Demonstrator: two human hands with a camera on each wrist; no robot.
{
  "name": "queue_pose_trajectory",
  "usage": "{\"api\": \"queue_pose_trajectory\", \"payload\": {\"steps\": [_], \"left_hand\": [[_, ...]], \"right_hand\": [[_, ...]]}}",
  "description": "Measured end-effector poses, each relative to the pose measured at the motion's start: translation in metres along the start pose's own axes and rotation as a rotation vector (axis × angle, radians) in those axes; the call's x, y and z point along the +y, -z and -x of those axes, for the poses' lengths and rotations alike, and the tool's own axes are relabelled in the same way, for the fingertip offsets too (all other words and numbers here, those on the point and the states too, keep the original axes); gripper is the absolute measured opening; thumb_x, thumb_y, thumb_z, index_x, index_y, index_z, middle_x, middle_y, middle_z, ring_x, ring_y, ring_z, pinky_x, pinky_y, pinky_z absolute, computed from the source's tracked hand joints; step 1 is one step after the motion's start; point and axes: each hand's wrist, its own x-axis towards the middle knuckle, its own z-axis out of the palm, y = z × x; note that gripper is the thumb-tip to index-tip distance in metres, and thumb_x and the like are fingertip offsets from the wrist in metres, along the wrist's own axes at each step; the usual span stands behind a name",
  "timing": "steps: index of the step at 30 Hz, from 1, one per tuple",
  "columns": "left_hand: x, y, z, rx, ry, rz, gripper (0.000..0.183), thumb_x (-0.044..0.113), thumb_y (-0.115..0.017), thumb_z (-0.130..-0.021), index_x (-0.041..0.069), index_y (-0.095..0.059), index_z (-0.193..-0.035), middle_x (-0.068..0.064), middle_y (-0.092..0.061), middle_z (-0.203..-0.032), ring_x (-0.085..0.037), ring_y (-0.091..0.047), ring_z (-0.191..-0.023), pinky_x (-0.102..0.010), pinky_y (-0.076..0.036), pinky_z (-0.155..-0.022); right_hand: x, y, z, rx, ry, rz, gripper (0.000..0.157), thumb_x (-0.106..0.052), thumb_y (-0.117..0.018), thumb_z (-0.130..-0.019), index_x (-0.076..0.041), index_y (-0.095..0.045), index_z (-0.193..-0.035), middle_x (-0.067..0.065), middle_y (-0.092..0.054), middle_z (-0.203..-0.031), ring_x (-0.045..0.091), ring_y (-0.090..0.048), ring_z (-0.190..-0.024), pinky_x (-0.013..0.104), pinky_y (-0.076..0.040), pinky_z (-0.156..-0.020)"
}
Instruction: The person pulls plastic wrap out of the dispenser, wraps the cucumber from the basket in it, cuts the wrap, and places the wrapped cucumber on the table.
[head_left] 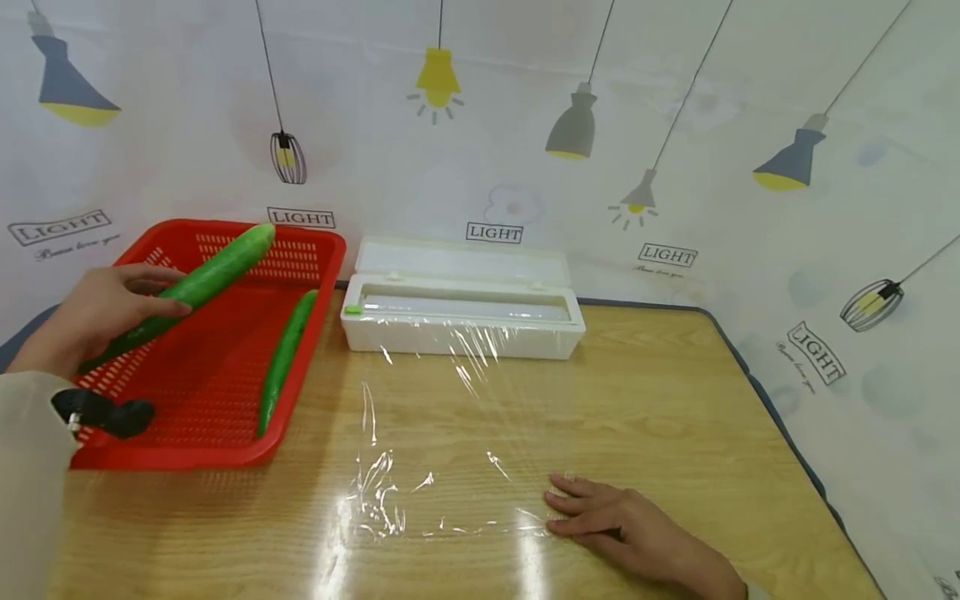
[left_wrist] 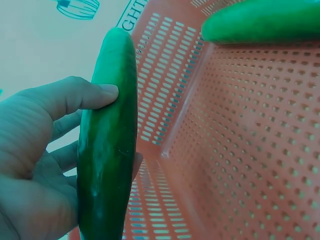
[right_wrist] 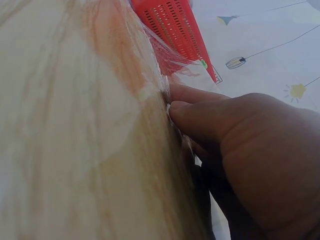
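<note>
My left hand grips a long green cucumber over the red plastic basket. The left wrist view shows the thumb across the near side of this cucumber and fingers behind it. A second cucumber lies inside the basket along its right wall. From the white dispenser box, a sheet of clear cling film stretches toward me over the table. At the sheet's near right corner, my right hand rests with fingers extended, fingertips on the film's edge.
The box stands at the back of the wooden table with its white lid raised. A small green piece sits at the box's left end. Behind is a wall covering printed with lamps.
</note>
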Motion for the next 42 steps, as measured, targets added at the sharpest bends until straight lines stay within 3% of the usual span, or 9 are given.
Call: {"api": "queue_pose_trajectory", "payload": {"steps": [4, 9, 14, 21, 30, 34, 42], "left_hand": [[0.006, 0.001, 0.002, 0.036, -0.011, -0.011, 0.072, 0.034, -0.073, -0.084, -0.003, -0.042, -0.138, -0.036, -0.039, -0.133, -0.046, -0.038, -0.108, -0.030, -0.043, -0.064], [0.020, 0.002, 0.004, 0.070, -0.042, -0.006, 0.073, 0.036, -0.072, -0.085, -0.001, -0.042, -0.140, -0.033, -0.039, -0.134, -0.045, -0.037, -0.110, -0.034, -0.042, -0.068], [0.038, 0.003, 0.007, 0.082, -0.075, 0.016, 0.074, 0.037, -0.073, -0.084, 0.002, -0.041, -0.141, -0.031, -0.039, -0.136, -0.045, -0.040, -0.111, -0.028, -0.043, -0.064], [0.071, 0.001, 0.019, 0.092, -0.175, -0.008, 0.071, 0.042, -0.074, -0.082, 0.009, -0.048, -0.138, -0.023, -0.047, -0.133, -0.040, -0.050, -0.107, -0.022, -0.046, -0.060], [0.111, -0.010, 0.032, 0.027, -0.274, 0.034, 0.063, 0.035, -0.074, -0.084, 0.015, -0.050, -0.139, -0.017, -0.052, -0.130, -0.030, -0.050, -0.103, -0.023, -0.048, -0.064], [0.125, -0.022, 0.034, -0.017, -0.288, 0.042, 0.061, 0.035, -0.075, -0.084, 0.016, -0.051, -0.137, -0.014, -0.053, -0.129, -0.031, -0.050, -0.107, -0.023, -0.048, -0.069], [0.144, -0.048, 0.040, -0.085, -0.423, 0.086, 0.051, 0.021, -0.077, -0.083, 0.015, -0.058, -0.130, -0.011, -0.059, -0.120, -0.028, -0.054, -0.102, -0.030, -0.050, -0.070]], "right_hand": [[0.001, 0.002, -0.003, -0.004, 0.014, 0.020, 0.038, -0.005, -0.064, -0.090, -0.015, -0.064, -0.127, 0.008, -0.054, -0.134, 0.031, -0.044, -0.128, 0.024, -0.028, -0.107], [0.001, 0.002, -0.003, -0.044, -0.052, -0.027, 0.036, -0.009, -0.062, -0.093, -0.018, -0.063, -0.128, 0.006, -0.052, -0.137, 0.029, -0.040, -0.132, 0.026, -0.028, -0.108], [0.002, 0.000, -0.003, -0.019, -0.025, -0.033, 0.036, -0.007, -0.064, -0.091, -0.015, -0.064, -0.126, 0.008, -0.053, -0.135, 0.031, -0.042, -0.130, 0.027, -0.028, -0.108], [0.003, -0.001, 0.000, -0.010, -0.018, -0.031, 0.036, -0.007, -0.064, -0.091, -0.015, -0.064, -0.126, 0.008, -0.054, -0.135, 0.030, -0.042, -0.130, 0.026, -0.028, -0.107], [0.002, 0.000, 0.001, 0.005, -0.012, -0.019, 0.036, -0.007, -0.065, -0.091, -0.015, -0.065, -0.125, 0.008, -0.054, -0.134, 0.031, -0.043, -0.129, 0.025, -0.026, -0.108], [0.001, 0.000, 0.001, 0.005, -0.009, -0.016, 0.036, -0.007, -0.064, -0.091, -0.015, -0.064, -0.126, 0.008, -0.054, -0.134, 0.031, -0.043, -0.130, 0.024, -0.026, -0.108], [0.000, 0.001, 0.001, -0.008, -0.014, 0.010, 0.037, -0.006, -0.064, -0.091, -0.016, -0.064, -0.126, 0.007, -0.054, -0.134, 0.030, -0.043, -0.129, 0.024, -0.026, -0.108]]}}
